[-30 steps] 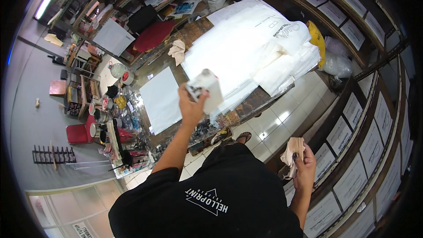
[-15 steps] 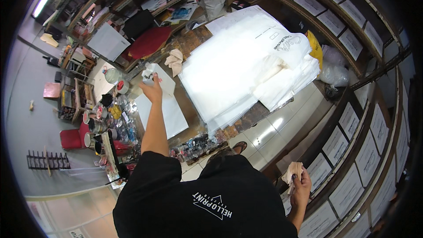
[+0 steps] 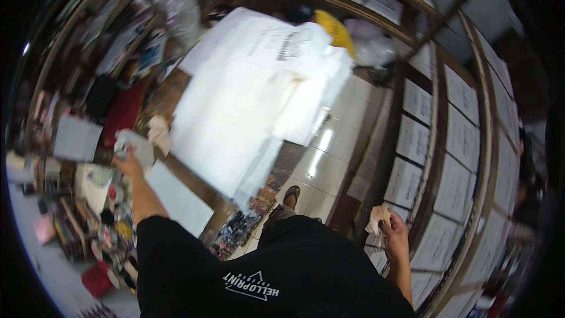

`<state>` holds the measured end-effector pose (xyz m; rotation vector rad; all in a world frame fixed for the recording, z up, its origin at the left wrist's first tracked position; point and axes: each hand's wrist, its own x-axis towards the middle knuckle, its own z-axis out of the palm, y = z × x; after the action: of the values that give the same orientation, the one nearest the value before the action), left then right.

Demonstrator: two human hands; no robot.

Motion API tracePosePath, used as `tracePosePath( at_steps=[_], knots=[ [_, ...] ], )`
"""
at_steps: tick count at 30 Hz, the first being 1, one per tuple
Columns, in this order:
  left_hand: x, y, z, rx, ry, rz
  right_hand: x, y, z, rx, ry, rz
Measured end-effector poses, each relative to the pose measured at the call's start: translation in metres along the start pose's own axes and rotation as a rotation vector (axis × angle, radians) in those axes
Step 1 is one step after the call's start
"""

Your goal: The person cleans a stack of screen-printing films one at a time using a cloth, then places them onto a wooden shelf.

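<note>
At the table's left end, my left hand [image 3: 127, 165] is closed around the top of a whitish plastic jug [image 3: 140, 142]. A crumpled beige cloth [image 3: 159, 133] lies just right of the jug, beside a large stack of white printed sheets [image 3: 235, 94]. Nearer to me is a smaller white sheet or board [image 3: 176, 197]. Out to my right, well away from the table, my right hand [image 3: 398, 237] pinches another beige cloth [image 3: 378, 219], held in the air before the shelving.
Racks of white sheets [image 3: 412, 141] curve along the right and far sides. A yellow bag [image 3: 334, 32] and clear plastic bags [image 3: 376, 53] sit beyond the stack. Tins and clutter [image 3: 112, 241] crowd the lower left. Tiled floor [image 3: 318, 165] shows between table and racks.
The whole view has swung to the right, so the table now appears further left and slightly blurred. Both hands keep their holds on the jug and the cloth.
</note>
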<state>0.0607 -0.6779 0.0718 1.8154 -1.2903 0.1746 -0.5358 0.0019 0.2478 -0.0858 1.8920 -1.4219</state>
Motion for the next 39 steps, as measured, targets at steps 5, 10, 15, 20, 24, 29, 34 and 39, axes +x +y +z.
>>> tracePosePath(
  at_steps=[5,10,15,20,24,29,34,39],
  knots=[
    [0.031,-0.007,-0.008,-0.230,-0.347,0.046,-0.002,0.011,-0.009,0.041,0.006,0.047],
    [-0.003,0.050,-0.007,-0.089,-0.084,-0.480,-0.001,0.000,-0.004,0.086,0.025,0.058],
    [-0.110,0.199,-0.072,-0.092,0.083,-0.154,0.012,0.007,-0.019,0.209,0.076,-0.012],
    [-0.271,0.347,-0.115,-0.522,-0.306,0.234,0.017,-0.001,-0.045,0.248,0.078,-0.094],
    [-0.368,0.443,-0.134,-0.893,-0.803,0.207,0.012,-0.030,-0.064,0.272,0.099,-0.245],
    [-0.438,0.525,-0.158,-1.036,-1.407,0.385,-0.010,-0.059,-0.100,0.246,0.203,-0.444],
    [-0.501,0.604,-0.200,-1.050,-1.505,1.006,-0.037,-0.062,-0.130,0.240,0.300,-0.475],
    [-0.557,0.671,-0.234,-1.244,-1.610,1.351,-0.057,-0.073,-0.142,0.169,0.430,-0.490]
  ],
)
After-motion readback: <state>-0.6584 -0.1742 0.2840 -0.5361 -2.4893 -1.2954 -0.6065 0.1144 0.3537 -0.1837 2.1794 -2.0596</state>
